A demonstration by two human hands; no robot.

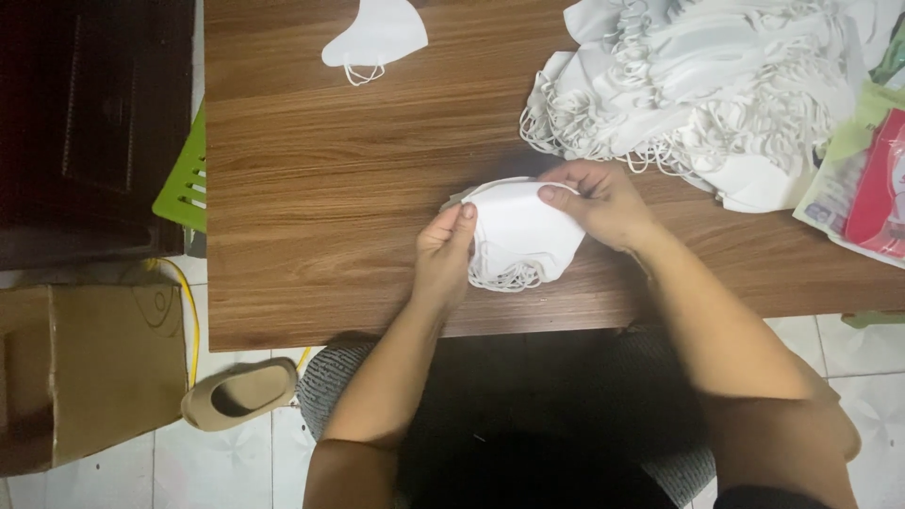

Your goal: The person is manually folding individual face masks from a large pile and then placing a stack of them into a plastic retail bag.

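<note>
Both hands grip a small stack of white face masks [518, 236] at the near middle of the wooden surface [330, 188]: left hand [445, 253] pinching its left edge, right hand [599, 203] closed on the upper right edge. Ear loops dangle loose below, so they could likely snag and pull the stack askew. A large heap of masks [698, 85] lies far right, a single mask [375, 36] far left. Beside the surface are tiled floor, a cardboard box [90, 372] and a slipper [240, 391].
</note>
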